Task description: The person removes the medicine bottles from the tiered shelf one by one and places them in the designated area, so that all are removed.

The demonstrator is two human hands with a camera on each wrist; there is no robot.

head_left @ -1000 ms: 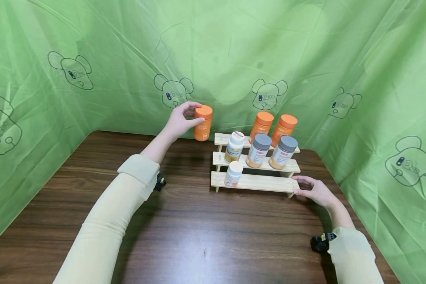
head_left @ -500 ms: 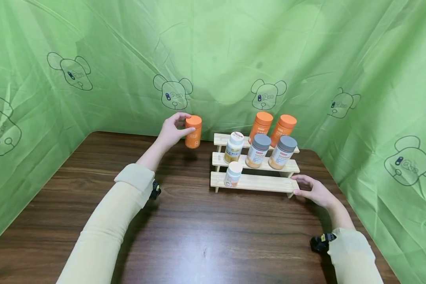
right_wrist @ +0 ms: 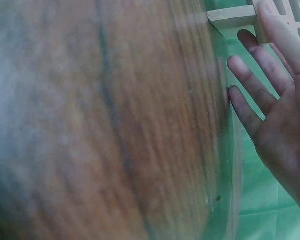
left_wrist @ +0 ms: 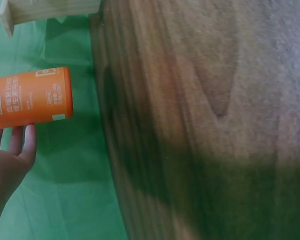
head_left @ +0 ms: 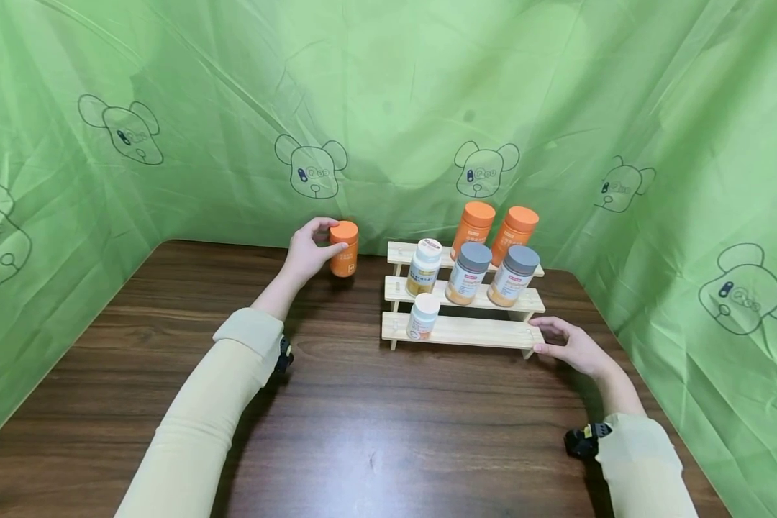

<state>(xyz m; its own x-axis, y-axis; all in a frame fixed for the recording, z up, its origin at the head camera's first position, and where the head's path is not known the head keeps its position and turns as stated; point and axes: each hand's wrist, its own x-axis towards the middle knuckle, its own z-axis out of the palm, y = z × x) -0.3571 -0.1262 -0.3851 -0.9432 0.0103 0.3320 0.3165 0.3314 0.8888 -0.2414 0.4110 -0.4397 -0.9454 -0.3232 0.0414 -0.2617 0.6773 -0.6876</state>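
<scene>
An orange supplement bottle (head_left: 344,250) is upright at the table's back, left of the wooden tiered rack (head_left: 469,333). My left hand (head_left: 306,253) grips it near the cap, thumb in front; whether its base touches the table I cannot tell. In the left wrist view, the same orange bottle (left_wrist: 32,98) lies sideways across the picture, with fingertips against it. My right hand (head_left: 575,350) holds the right end of the rack's lowest shelf between thumb and fingers. In the right wrist view, the right hand (right_wrist: 285,112) has its thumb on the wood and other fingers spread.
On the rack stand two orange bottles (head_left: 473,230) at the top, a white-and-gold bottle (head_left: 424,267) and two grey-capped bottles (head_left: 469,273) in the middle, and a small white bottle (head_left: 424,316) on the lowest shelf. Green cloth (head_left: 388,108) surrounds the brown table (head_left: 362,432).
My left hand has carried the orange bottle leftward and down, away from the rack's top shelf. The right hand stays at the rack's end.
</scene>
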